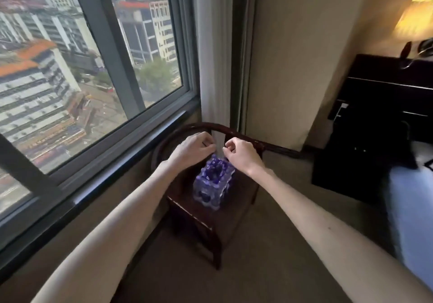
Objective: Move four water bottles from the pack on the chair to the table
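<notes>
Bottles stand shrink-wrapped in a pack on the dark wooden chair, caps up, long axis running 12 to 6. Left hand at 11 o'clock and right hand at 1 o'clock hover over its far end, fingers curled, perhaps pinching the wrap; contact cannot be confirmed. Both hands equally near.
</notes>
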Available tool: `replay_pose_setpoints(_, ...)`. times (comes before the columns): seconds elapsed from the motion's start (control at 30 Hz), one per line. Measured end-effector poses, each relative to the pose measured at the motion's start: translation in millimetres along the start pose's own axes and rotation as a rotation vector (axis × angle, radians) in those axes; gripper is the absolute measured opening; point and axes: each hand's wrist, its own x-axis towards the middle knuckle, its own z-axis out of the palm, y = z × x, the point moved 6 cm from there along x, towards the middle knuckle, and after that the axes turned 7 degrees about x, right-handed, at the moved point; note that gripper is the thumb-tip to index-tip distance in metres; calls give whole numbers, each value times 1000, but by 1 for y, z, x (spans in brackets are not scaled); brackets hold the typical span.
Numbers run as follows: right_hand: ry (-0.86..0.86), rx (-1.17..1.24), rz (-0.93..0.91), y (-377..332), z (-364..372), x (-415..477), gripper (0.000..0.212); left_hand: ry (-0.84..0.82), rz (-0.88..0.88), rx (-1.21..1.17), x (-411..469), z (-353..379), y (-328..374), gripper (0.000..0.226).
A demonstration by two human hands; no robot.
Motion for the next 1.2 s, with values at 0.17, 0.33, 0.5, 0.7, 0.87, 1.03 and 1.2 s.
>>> replay_pose_setpoints(0.17, -56, -40, 17, 74, -38, 58, 19, -47, -88, -12, 69, 64, 25, 22)
replay_pose_setpoints(0.33, -163, -47, 14, 114, -36, 118, 20, -45, -244, -46, 119, 95, 0, 23)
replay_pose_setpoints(0.5, -284, -60, -5, 145, 7, 193, 22, -17, -477, -91, 158, 136, -71, 26)
replay_pose_setpoints(0.7, -431, -33, -18, 174, 89, 285, 20, 16, -745, -213, 199, 203, -172, 34)
replay_pose_setpoints(0.87, -548, -39, -64, 191, 151, 341, 22, 86, -905, -309, 224, 241, -208, 38)
replay_pose_setpoints(1.03, -687, -78, -109, 214, 205, 373, 24, 108, -1009, -377, 245, 274, -227, 37)
replay_pose_setpoints(1.2, -815, -49, -151, 251, 250, 387, 22, 188, -1077, -419, 255, 315, -234, 24)
